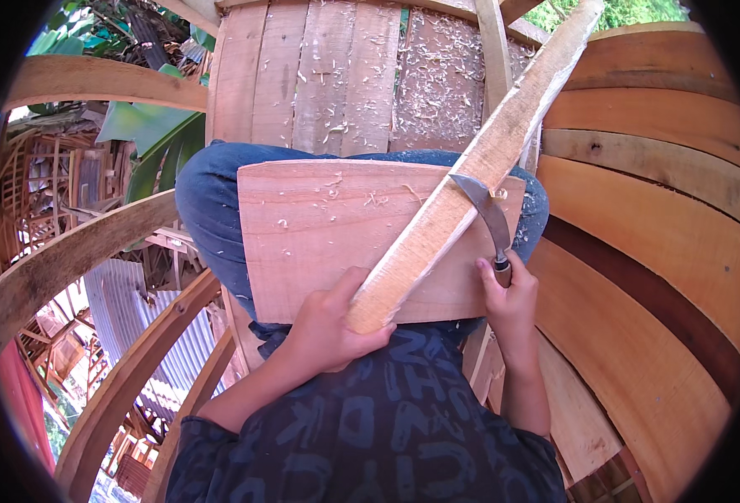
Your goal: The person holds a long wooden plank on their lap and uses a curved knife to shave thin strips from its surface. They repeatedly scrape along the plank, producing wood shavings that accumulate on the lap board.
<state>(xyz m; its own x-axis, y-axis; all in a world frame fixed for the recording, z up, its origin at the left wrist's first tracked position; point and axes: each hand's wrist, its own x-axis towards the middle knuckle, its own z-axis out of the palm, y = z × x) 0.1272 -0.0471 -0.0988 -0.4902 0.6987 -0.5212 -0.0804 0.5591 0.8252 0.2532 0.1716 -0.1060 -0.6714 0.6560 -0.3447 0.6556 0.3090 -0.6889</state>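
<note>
A long, rough wooden slat [437,222] slants across my lap, from near my body at lower left to the far upper right. My left hand [328,323] is wrapped round its near end. In my right hand [511,293] is the dark handle of a sickle-shaped knife [494,220]. The curved blade lies across the slat, its tip over the slat's far-left edge. A small curl of shaving sits beside the blade. Under the slat, a flat wooden board [311,226] rests on my crossed legs, with a few shavings on it.
Wood shavings litter the plank floor [328,75] ahead. A wall of wide boards [638,277] curves close along my right. On the left run wooden rails [77,239], with corrugated metal sheeting [139,323] and banana leaves [156,134] beyond them.
</note>
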